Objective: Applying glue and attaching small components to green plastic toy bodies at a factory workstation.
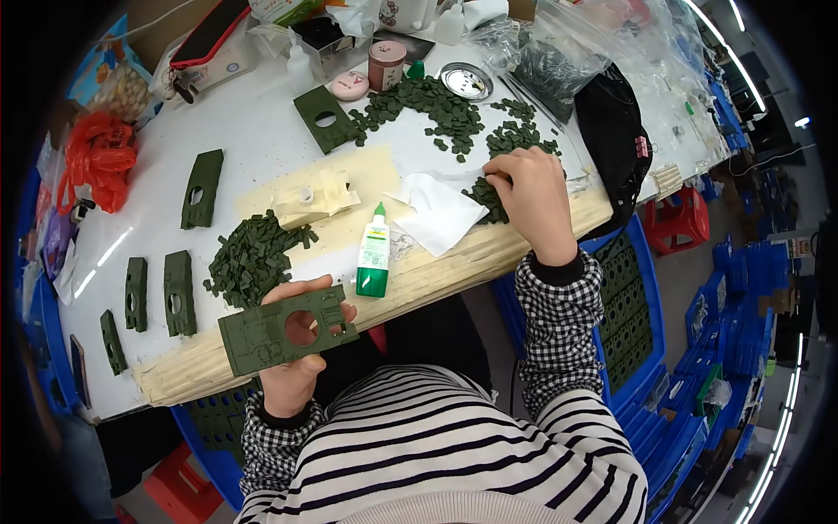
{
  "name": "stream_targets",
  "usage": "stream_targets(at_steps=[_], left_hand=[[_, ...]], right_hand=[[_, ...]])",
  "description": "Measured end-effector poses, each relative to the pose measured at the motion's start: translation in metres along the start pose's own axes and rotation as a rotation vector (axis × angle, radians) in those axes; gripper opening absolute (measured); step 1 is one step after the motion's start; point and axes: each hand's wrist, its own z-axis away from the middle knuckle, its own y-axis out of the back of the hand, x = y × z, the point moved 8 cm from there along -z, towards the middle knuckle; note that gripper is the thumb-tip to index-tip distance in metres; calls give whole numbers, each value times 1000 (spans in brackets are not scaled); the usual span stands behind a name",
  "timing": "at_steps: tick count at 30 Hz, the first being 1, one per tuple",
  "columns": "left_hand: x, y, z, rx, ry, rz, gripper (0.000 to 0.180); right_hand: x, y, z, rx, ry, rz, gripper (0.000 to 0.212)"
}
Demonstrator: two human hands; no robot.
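My left hand [290,384] is closed round a dark green plastic model tank hull [259,339], held tilted at the table's front edge. A large round hole goes through the hull, with a finger showing behind it. At the right, my right hand [539,203] is bent down over a heap of small green plastic pieces [483,194]. Its thumb and fingertips are pinched together; what they hold, if anything, is hidden. Between the hands stand a white glue bottle [374,251] with a green tip and a white tissue [439,214].
More green hulls [202,189] lie at the left and back. A heap of green pieces [255,255] sits behind my left hand, another [428,106] farther back. A masking-taped block [314,196] lies mid-table. Blue trays [646,253] of green parts flank me below the table.
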Motion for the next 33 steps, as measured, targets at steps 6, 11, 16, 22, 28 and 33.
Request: stream_targets(at_steps=[6, 11, 16, 22, 28, 33], left_hand=[[2, 6, 4, 39, -20, 32, 84], [4, 11, 2, 26, -70, 55, 78], [8, 4, -1, -4, -13, 43, 80], [9, 0, -2, -105, 44, 237, 70], [16, 5, 3, -120, 95, 145, 71], [14, 13, 7, -94, 148, 76, 75]], right_hand=[[2, -5, -1, -21, 2, 7, 2], [-4, 9, 2, 74, -49, -181, 5], [-61, 35, 12, 57, -50, -614, 13], [-134, 17, 28, -312, 7, -1016, 8], [-174, 9, 25, -377, 211, -1033, 8], [-186, -5, 27, -410, 227, -1081, 9]])
